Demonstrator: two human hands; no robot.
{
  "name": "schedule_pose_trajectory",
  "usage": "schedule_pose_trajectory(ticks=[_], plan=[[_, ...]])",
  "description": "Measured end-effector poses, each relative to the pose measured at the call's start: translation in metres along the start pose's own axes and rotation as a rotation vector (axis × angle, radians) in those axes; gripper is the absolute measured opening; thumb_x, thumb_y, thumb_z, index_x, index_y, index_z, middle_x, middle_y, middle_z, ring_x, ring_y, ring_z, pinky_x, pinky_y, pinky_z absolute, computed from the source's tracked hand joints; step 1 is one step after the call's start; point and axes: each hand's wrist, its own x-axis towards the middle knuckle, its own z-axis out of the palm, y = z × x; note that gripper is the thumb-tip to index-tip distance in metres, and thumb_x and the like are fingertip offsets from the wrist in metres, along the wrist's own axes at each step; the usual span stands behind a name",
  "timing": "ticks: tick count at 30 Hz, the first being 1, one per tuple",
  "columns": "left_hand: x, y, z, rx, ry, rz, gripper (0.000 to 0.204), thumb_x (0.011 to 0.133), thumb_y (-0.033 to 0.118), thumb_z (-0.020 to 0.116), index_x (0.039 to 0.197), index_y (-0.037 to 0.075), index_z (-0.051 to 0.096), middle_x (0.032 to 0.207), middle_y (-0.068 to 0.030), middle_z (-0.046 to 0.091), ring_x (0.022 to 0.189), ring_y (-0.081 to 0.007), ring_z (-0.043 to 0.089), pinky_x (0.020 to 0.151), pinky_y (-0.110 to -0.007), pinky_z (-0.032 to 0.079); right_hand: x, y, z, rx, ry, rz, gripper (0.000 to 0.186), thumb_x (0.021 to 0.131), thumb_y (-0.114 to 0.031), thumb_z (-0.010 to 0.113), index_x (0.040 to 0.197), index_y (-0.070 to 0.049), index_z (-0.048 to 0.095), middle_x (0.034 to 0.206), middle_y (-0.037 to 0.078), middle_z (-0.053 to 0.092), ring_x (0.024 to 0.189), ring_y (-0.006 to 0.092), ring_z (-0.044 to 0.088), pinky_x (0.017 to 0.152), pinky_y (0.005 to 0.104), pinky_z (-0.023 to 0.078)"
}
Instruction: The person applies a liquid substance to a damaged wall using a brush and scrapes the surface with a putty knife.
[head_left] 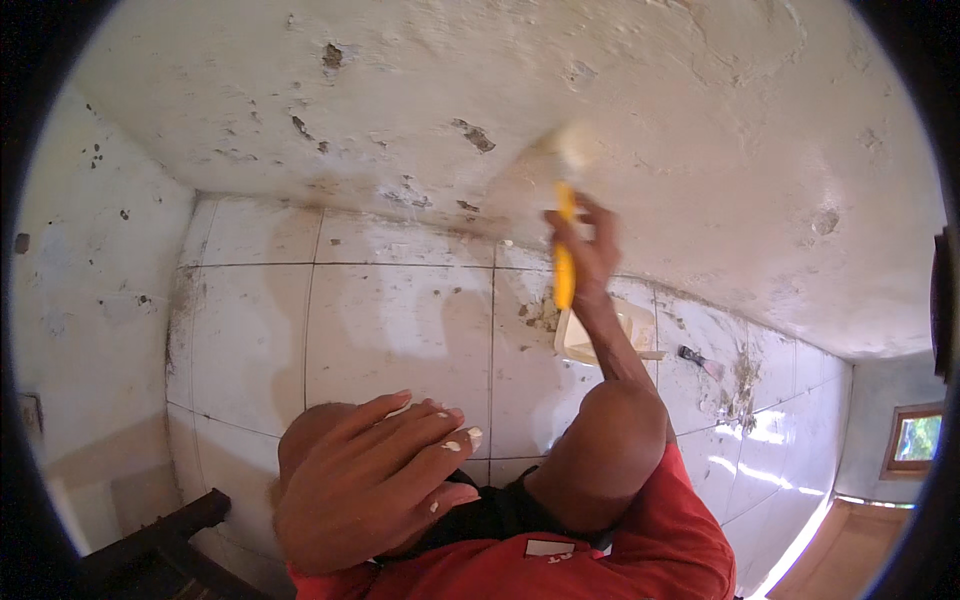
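Observation:
My right hand (593, 250) grips the yellow handle of a paintbrush (565, 275) and is raised to the pale, rough wall (720, 170). The brush's light head is smeared by motion, so whether its bristles touch the wall cannot be told. Below that forearm, partly hidden by it, a cream plastic tray (640, 322) sits on the floor against the wall. Over my bent left knee lies my left hand (370, 480), its fingers stretched out and holding nothing. Whitish paint flecks dot its fingertips.
White floor tiles (400, 330) carry scattered flakes and dirt. A small flat tool (698, 360) with a dark end lies right of the tray, near debris (742, 395). Chipped patches (473, 135) mark the wall. Dark wooden furniture (170, 545) stands at the lower left.

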Motion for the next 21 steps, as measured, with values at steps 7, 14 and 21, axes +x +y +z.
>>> schedule_pose_trajectory(ticks=[7,14,21], plan=[[-0.001,-0.001,-0.005,0.023,-0.024,0.005,0.037,0.083,0.03,0.073,0.11,0.006,0.065,0.112,-0.0096,0.067,0.109,-0.0251,0.064,0.1,-0.042,0.047,0.013,-0.004,0.017,0.132,-0.369,-0.11,0.036,0.082,-0.015,0.073,0.117,-0.02,0.068,0.124,0.009,0.061,0.111,0.0235,0.062,0.08,0.0332,0.058],[-0.009,-0.005,-0.006,-0.004,-0.077,-0.064,0.042,0.081,0.033,0.076,0.112,0.007,0.066,0.119,-0.0101,0.067,0.113,-0.0279,0.064,0.103,-0.047,0.047,0.002,0.024,-0.043,-0.083,0.39,-0.062,0.027,0.076,0.004,0.078,0.097,-0.012,0.075,0.117,0.018,0.062,0.103,0.029,0.063,0.075,0.0342,0.058],[-0.004,0.0,-0.002,0.003,-0.032,-0.022,0.038,0.081,0.032,0.076,0.106,0.007,0.066,0.115,-0.0098,0.067,0.111,-0.0249,0.064,0.101,-0.045,0.047,-0.051,0.022,0.008,-0.091,-0.19,-0.038,0.04,0.068,-0.003,0.074,0.105,-0.019,0.071,0.124,0.01,0.059,0.106,0.0308,0.061,0.077,0.0371,0.058]])
